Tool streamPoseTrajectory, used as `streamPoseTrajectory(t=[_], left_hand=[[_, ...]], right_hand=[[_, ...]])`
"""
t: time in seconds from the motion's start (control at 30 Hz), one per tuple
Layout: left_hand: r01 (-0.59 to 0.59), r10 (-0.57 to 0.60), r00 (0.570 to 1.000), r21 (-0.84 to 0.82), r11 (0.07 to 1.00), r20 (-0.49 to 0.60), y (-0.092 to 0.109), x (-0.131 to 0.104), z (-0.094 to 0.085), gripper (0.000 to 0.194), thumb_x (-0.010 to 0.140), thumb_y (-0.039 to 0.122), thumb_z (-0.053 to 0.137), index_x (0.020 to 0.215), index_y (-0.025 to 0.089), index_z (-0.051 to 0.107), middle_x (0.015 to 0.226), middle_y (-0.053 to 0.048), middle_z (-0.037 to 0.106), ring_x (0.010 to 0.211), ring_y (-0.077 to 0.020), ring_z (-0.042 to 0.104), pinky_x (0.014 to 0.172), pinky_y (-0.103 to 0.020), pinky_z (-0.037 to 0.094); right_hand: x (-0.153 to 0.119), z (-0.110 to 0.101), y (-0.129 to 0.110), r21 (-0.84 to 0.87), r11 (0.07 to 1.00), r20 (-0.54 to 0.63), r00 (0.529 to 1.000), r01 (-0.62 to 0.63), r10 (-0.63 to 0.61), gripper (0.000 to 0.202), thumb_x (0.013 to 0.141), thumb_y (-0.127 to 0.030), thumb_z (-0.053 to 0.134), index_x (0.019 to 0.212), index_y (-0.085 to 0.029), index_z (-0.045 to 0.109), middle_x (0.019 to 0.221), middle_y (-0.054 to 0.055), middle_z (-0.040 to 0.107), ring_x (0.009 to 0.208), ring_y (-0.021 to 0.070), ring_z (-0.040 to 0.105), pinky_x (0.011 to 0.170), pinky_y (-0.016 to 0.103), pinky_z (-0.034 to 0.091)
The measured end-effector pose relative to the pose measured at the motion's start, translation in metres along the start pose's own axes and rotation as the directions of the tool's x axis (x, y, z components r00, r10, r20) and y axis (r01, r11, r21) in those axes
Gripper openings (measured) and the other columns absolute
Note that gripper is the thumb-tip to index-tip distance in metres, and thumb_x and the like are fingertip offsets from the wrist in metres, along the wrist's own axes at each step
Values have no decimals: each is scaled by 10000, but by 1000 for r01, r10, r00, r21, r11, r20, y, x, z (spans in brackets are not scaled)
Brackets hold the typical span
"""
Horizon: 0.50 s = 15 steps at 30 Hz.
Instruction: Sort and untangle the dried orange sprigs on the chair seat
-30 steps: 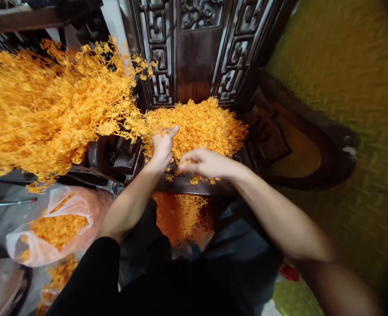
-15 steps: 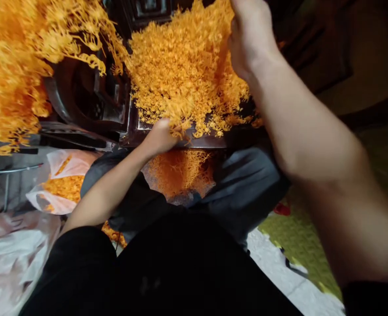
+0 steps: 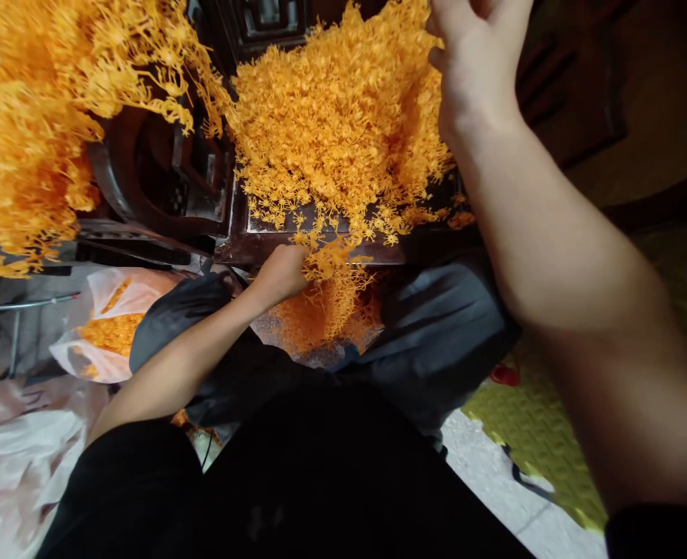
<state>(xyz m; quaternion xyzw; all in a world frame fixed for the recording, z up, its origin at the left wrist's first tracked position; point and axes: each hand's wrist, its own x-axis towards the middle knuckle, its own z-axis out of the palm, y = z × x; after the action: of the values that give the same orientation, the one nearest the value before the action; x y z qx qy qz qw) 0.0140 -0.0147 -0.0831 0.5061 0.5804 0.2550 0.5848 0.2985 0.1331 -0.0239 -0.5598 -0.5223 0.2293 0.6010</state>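
Observation:
A big heap of small orange plastic pieces (image 3: 331,124) lies on a dark carved wooden seat (image 3: 261,244). My left hand (image 3: 285,272) is closed on a small bunch of the orange pieces (image 3: 328,260) at the seat's front edge. Beneath it, between my knees, more orange pieces (image 3: 320,318) sit in what looks like a clear bag. My right hand (image 3: 483,46) is at the heap's upper right, its fingers apart and partly cut off by the top edge; I see nothing held in it.
Another orange mass (image 3: 22,132) fills the upper left. Below it are a pink-white bag (image 3: 116,334) with orange pieces and white plastic bags (image 3: 22,458). A metal bar (image 3: 29,303) crosses the left side. A green mat (image 3: 553,442) lies at the lower right.
My left hand has come down and toward me with the bunch, off the heap. My right hand has moved right, away from the heap, and its fingers have spread.

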Motion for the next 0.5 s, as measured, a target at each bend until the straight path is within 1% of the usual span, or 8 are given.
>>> streamPoseTrajectory(t=[0.07, 0.17, 0.23, 0.27, 0.33, 0.43, 0.47, 0.5], left_hand=[[-48, 42, 997, 94, 994, 67, 1, -1, -2, 282, 550, -30, 796, 551, 209, 646, 593, -34, 617, 750, -215, 632, 598, -221, 374], [-101, 89, 990, 112, 989, 110, 5, -2, -7, 270, 536, -5, 848, 628, 198, 694, 670, -33, 672, 767, -199, 638, 621, -215, 392], [-136, 123, 983, 86, 987, 138, 10, -4, -10, 255, 567, 63, 893, 714, 192, 731, 739, -41, 702, 761, -181, 635, 636, -217, 414], [-129, 118, 979, 60, 990, 168, 14, -5, -11, 226, 606, 116, 904, 745, 188, 740, 748, -49, 706, 732, -173, 630, 630, -223, 422], [-48, 49, 969, -10, 999, 243, 24, -10, -13, 165, 709, 232, 881, 770, 178, 737, 686, -57, 683, 612, -151, 590, 568, -233, 409], [106, -76, 948, -81, 991, 309, 39, -16, -13, 190, 764, 306, 856, 768, 176, 717, 531, -18, 578, 440, -100, 451, 459, -226, 302], [124, -89, 948, -96, 988, 307, 42, -17, -12, 195, 742, 285, 873, 756, 177, 711, 504, -2, 546, 424, -87, 418, 449, -222, 278], [128, -88, 954, -126, 984, 285, 44, -17, -11, 204, 707, 248, 894, 737, 179, 705, 491, 11, 526, 427, -82, 408, 452, -220, 273]], right_hand=[[-1, 0, 0, -7, 998, 17, 998, 59, -59, 184, 973, -223, 623, 1103, -97, 655, 1091, 17, 739, 985, 64, 641, 830, 146, 489], [-11, 2, -11, -60, 983, 71, 983, 175, -171, 237, 965, -236, 623, 1124, -75, 691, 1107, 41, 735, 1003, 78, 634, 895, 178, 474], [-27, 2, -28, -91, 955, 170, 950, 281, -263, 301, 991, -303, 585, 1148, -75, 705, 1091, 59, 723, 998, 90, 630, 908, 206, 465], [-38, 3, -38, -93, 937, 260, 916, 338, -305, 342, 1014, -353, 545, 1169, -94, 706, 1080, 59, 716, 978, 92, 631, 902, 219, 464], [-61, 6, -59, -53, 892, 484, 793, 449, -370, 419, 1044, -439, 458, 1241, -144, 683, 1093, 51, 693, 966, 103, 641, 916, 254, 465], [-94, 17, -86, 57, 822, 736, 533, 567, -418, 567, 970, -511, 579, 1444, -203, 542, 1324, 75, 598, 1134, 191, 627, 1017, 353, 450], [-102, 23, -92, 71, 809, 771, 482, 584, -416, 651, 912, -517, 666, 1474, -226, 512, 1385, 82, 559, 1199, 236, 599, 1035, 386, 443], [-109, 28, -96, 69, 802, 792, 456, 594, -405, 710, 848, -507, 746, 1468, -251, 515, 1403, 83, 545, 1238, 273, 572, 1034, 406, 440]])
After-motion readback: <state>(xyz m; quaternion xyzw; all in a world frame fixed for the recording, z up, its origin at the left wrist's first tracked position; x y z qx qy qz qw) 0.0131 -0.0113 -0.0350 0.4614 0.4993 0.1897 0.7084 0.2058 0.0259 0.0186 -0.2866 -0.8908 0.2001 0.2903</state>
